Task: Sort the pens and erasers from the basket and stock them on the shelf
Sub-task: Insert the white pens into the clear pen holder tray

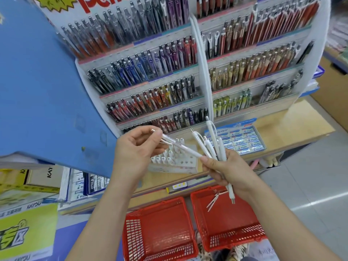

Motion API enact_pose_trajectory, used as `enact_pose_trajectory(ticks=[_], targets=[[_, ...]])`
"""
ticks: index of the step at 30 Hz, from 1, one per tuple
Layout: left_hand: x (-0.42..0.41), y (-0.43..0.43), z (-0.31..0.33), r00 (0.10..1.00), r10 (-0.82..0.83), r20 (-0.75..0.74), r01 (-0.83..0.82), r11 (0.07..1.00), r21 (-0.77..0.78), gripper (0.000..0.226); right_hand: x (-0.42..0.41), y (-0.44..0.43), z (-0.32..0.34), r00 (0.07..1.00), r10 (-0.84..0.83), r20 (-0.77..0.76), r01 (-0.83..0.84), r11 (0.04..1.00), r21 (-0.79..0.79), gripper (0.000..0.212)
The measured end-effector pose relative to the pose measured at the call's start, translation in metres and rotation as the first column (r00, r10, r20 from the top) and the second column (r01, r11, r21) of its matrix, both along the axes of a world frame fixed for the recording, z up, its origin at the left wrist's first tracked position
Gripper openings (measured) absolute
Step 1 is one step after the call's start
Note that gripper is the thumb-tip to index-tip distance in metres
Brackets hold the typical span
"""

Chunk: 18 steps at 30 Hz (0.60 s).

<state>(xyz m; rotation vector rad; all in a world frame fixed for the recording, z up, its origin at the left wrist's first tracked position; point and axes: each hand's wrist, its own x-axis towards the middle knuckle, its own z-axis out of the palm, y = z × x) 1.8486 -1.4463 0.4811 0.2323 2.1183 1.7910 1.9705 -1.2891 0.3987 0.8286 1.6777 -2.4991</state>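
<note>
White pens [213, 146] are what this moment turns on. The right hand [227, 166] grips a bundle of them, its fingers curled round the barrels. The clip ends fan upward and one barrel sticks out below the palm. The left hand [135, 147] pinches a single pen [180, 146] near its clip end, between thumb and fingertips. That pen's far end lies at the right hand's fingers, so we judge it is being drawn out of the bundle. Both hands hang above the front of the shelf [291, 119].

We judge the job well along but unfinished. On the shelf, the holder block [175, 167] has a few pens standing in it and many holes free. The eraser box [243, 140] beside it looks fully packed. On the floor, the left basket [135, 232] shows nothing inside, while the right basket [235, 240] has a few loose pens [214, 199] to clear, besides the bundle in hand.

We cannot count the bundle, since the barrels overlap. The hands cover part of the holder block, the forearms cross both baskets, and a blue board [37, 81] hides the rack's left side.
</note>
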Motion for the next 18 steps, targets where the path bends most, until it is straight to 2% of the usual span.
enact_pose_trajectory(ticks=[3,6,9,14,18], targets=[[-0.006,-0.006,-0.005,0.996,-0.005,-0.086,-0.004,0.994,-0.106,0.002,-0.008,-0.005,-0.014,0.989,-0.127,0.080,0.127,0.992,0.007,0.018],[-0.011,-0.008,-0.021,0.976,-0.032,-0.217,-0.030,0.960,-0.278,0.011,-0.015,-0.009,-0.031,0.963,-0.228,0.147,0.216,0.972,0.092,0.019],[-0.007,-0.006,-0.042,0.943,-0.103,-0.316,-0.038,0.911,-0.411,0.008,-0.019,-0.016,-0.042,0.951,-0.260,0.170,0.245,0.964,0.105,0.017],[-0.006,0.002,-0.070,0.873,-0.239,-0.425,-0.019,0.854,-0.519,0.008,-0.022,-0.022,-0.052,0.939,-0.272,0.212,0.252,0.961,0.116,0.016],[-0.007,0.007,-0.080,0.835,-0.323,-0.444,-0.001,0.808,-0.589,0.012,-0.024,-0.024,-0.054,0.934,-0.283,0.218,0.274,0.959,0.072,0.011]])
